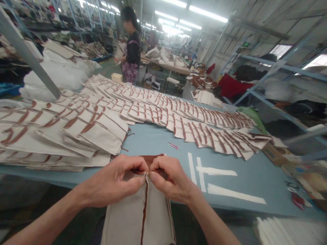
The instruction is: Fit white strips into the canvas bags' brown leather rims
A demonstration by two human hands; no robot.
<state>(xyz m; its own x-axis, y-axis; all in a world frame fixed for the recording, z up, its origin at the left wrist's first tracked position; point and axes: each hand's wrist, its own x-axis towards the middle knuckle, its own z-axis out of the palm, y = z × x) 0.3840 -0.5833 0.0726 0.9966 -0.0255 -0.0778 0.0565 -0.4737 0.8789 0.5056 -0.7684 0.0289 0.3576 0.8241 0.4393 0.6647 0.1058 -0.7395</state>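
Observation:
A cream fabric piece with brown trim [127,223] hangs at the table's near edge, a dark brown seam running down its middle. My left hand [120,180] pinches its top edge just left of that seam. On the other side of the seam my right hand [171,177] grips the same edge, thumb and fingers pressed together. The two hands almost touch at the seam's top. Behind them a strip of brown lining shows. Beyond my hands, a small pink-handled tool [173,145] lies on the blue-green table [150,137].
Overlapping cream pieces with brown strips [102,132] cover the table's left; a long row [184,115] runs along the back. White strips [222,170] lie at right, near a red object [297,200]. A person [131,47] stands beyond the table. A metal post [30,51] rises at left.

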